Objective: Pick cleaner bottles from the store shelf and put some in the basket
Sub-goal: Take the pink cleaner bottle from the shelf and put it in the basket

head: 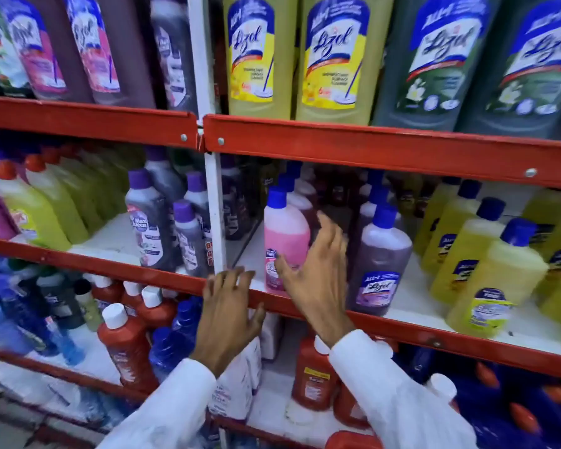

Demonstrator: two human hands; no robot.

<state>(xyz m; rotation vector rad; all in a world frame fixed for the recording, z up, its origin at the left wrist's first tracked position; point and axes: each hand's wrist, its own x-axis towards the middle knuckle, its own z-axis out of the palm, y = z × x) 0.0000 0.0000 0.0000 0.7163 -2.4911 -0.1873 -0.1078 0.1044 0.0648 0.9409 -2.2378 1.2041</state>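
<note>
"Lizol" is read on the big top-row labels & "Maxi Kleen" mid-left, while a pink bottle on the middle shelf is flanked by both hands, left & right, spread open, nothing gripped.

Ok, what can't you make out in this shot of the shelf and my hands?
Head view only:
- Basket: not in frame.
- Pink bottle: lower label covered by the right hand.
- Right hand's grip: fingers blurred, contact with the bottle unclear.
- Top-shelf yellow bottles: caps cut off by the upper edge.
- Bottles behind the front row: shadowed, labels unreadable.
- Left hand: whether it touches the red shelf rail.
</note>
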